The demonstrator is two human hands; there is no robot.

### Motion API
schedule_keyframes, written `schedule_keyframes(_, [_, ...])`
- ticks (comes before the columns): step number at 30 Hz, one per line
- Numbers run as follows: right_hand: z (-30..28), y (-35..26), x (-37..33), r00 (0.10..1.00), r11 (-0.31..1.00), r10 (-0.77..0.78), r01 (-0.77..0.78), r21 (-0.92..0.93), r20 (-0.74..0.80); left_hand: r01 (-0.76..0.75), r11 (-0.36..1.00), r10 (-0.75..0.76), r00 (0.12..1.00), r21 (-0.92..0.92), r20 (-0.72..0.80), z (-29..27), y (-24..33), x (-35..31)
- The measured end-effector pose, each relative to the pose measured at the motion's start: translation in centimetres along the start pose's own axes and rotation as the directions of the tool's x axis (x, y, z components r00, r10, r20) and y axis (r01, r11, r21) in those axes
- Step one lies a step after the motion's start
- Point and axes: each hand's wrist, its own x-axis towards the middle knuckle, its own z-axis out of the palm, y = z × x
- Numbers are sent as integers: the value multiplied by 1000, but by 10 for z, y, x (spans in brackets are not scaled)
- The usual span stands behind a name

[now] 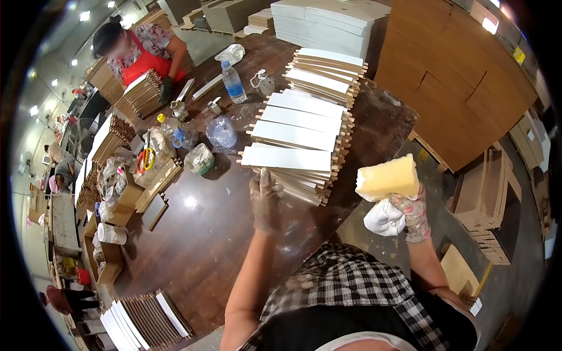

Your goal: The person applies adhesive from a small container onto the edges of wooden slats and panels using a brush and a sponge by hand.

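Checked black-and-white cloth (345, 278) on the worker's body is nearest of all. Just beyond it, the left hand (265, 202), in a thin smudged glove, has its fingers extended, tips at the near edge of a stack of white-faced wooden slats (290, 158) on the brown desk (193, 248). Off to the right, the right hand (411, 213), in a flower-patterned glove, grips a pale yellow foam block (387, 177) beyond the desk's edge; a white cloth (384, 217) bunches right under it. A farther slat stack (328, 76) stands behind the first. To the left are a blue-labelled water bottle (233, 83), a clear plastic container (221, 133) and yellow-handled scissors (154, 158). Far left, a co-worker in a red apron (139, 61) handles a slat bundle (140, 92).
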Motion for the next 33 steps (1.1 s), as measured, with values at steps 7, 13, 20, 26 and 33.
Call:
schedule_keyframes(7, [-29,-6,52,999,933,8,-20,-359,-34,24,986,-36,997,165,70,16,2,28])
schedule_keyframes(13, [-27,-9,84,995,990,95,-92,-104,25,-86,969,66,994,-232,-90,-8,30,-10])
schedule_keyframes(20, [46,25,98,836,918,128,104,-382,534,21,960,-83,974,-279,-211,-3,38,-84])
schedule_keyframes(26, [114,46,79,710,881,447,-243,-406,545,-77,996,87,958,45,-274,-49,34,-130])
schedule_keyframes(33, [172,107,47,713,901,411,-221,-374,568,40,947,74,938,318,-340,-106,68,-160])
